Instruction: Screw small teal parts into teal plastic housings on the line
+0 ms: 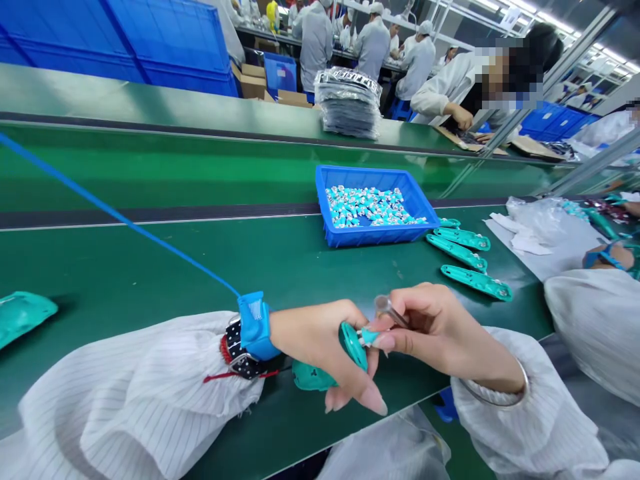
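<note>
Room: Co-workers in white coats (373, 50) are seen at a far bench, with blue plastic crates (170, 40) and cardboard boxes (253, 83) set near them. A co-worker's hand (460, 115) is rested on brown card across the worktop.

Worktop: A green worktop (125, 280) is crossed by a blue cord (115, 213), which is led to a blue wrist strap (255, 327) on the left wrist. A bagged stack (347, 103) is placed on the raised shelf behind.

Left hand (320, 347): Fingers are curled and pressed together around a teal clip (355, 347), which is held tilted above the worktop. A teal cup (313, 377) is held below it, touching the palm side of the hand.

Right hand (440, 333): Thumb and forefinger are pinched on a small metal rod (387, 310). Its lower end is brought close to a small teal part (369, 337) on the clip; whether they are touching cannot be told.

Tray: A blue tray (373, 175) is filled with a heap of small teal-and-white parts (367, 207).

Progress: Long teal clips (475, 282) are laid side by side to the right of the tray, while the heap in the tray is left untouched by either hand.
</note>
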A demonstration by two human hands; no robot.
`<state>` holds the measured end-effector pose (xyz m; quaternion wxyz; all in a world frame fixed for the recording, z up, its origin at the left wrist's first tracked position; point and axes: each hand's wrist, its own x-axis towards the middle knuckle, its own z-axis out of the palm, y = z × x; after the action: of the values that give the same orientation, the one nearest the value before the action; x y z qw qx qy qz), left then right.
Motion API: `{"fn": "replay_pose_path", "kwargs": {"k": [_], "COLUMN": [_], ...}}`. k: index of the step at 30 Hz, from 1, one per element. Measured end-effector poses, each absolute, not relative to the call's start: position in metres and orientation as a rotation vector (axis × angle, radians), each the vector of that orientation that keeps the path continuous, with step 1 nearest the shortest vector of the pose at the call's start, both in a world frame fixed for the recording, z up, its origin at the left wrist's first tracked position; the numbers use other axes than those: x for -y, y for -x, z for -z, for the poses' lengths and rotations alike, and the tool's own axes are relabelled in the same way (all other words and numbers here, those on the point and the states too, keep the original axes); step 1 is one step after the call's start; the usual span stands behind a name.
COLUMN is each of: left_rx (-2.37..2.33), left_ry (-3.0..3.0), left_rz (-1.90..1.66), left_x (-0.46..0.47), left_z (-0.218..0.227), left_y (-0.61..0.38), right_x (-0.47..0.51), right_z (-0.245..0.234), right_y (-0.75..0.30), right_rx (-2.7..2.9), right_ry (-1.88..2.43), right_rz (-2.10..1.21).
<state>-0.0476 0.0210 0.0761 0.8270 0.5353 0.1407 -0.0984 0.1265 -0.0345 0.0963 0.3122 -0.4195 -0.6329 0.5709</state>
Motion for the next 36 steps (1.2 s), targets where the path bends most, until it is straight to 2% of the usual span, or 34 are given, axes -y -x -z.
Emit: {"fn": "replay_pose_path", "kwargs": {"k": [5, 15, 23, 25, 29, 32, 36], "left_rx": [-0.32, -0.337, -0.385, -0.432, -0.705, -0.993, -1.543], "left_ry": [-1.17, -1.219, -1.21, -1.229, -1.531, -1.78, -2.013], "left_rz": [0.267, 0.278, 0.359, 0.289, -0.17, -0.306, -0.364], "left_x": [-0.019, -0.014, -0.018, -0.017, -0.013, -0.014, -0.02], "left_z": [-0.081, -0.076, -0.072, -0.067, -0.061, -0.063, -0.066], "left_y": [0.044, 0.045, 0.041, 0.04, 0.057, 0.096, 0.19], "right_x": [0.047, 0.037, 0.053, 0.052, 0.039, 0.028, 0.021], "right_z": [-0.097, -0.086, -0.068, -0.057, -0.041, -0.032, -0.013], "right_y": [-0.129, -0.13, -0.12, -0.122, -0.158, -0.21, -0.265], "right_rx": [1.871, 1.878, 1.721, 1.563, 1.164, 0.938, 0.807], "right_ry": [1.033, 0.883, 0.952, 1.004, 1.268, 1.401, 1.502], "right_rz": [-1.221, -1.384, -1.218, -1.316, -1.506, -1.287, -0.78]}}
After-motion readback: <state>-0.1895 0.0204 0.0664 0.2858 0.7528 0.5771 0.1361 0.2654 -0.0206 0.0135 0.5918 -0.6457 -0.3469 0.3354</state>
